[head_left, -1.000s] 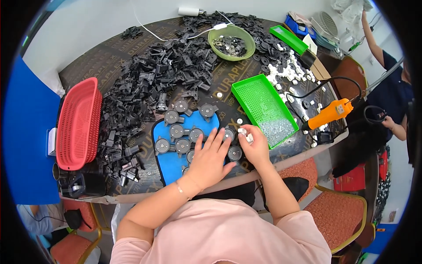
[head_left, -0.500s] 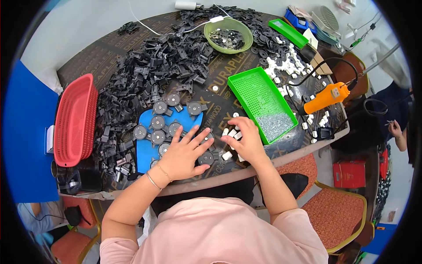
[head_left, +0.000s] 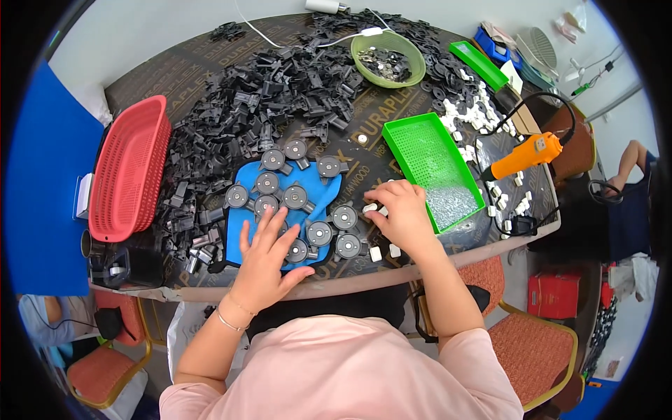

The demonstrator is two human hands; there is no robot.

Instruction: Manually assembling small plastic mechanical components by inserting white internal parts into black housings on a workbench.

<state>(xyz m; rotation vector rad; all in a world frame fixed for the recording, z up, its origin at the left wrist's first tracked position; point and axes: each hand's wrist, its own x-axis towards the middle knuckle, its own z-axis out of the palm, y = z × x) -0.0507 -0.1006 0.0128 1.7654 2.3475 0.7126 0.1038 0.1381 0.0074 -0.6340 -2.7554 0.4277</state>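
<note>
My left hand point(head_left: 264, 262) has its fingers spread, the tips over several dark grey round plastic housings point(head_left: 297, 197) with short stems. Many of these housings lie on a blue cloth point(head_left: 241, 227); others, such as one housing point(head_left: 348, 246), lie on its right edge or just beside it. My right hand point(head_left: 404, 215) is bent over the table between the cloth and the green tray, thumb and fingers pinched on a small white plastic piece point(head_left: 370, 208). Two loose white pieces point(head_left: 375, 253) lie below this hand. Its fingers partly hide what lies under them.
A green perforated tray point(head_left: 392, 140) holds small silvery parts. An orange electric screwdriver point(head_left: 525, 155) lies to its right, amid white pieces point(head_left: 476, 112). Black plastic parts point(head_left: 245, 105) are heaped behind the cloth. A red basket point(head_left: 129, 168) stands left, a green bowl point(head_left: 387, 77) at the back.
My left hand has drawn back toward me and left, uncovering housings on the right. My right fingers have closed in around a white piece. The whole view has shifted slightly.
</note>
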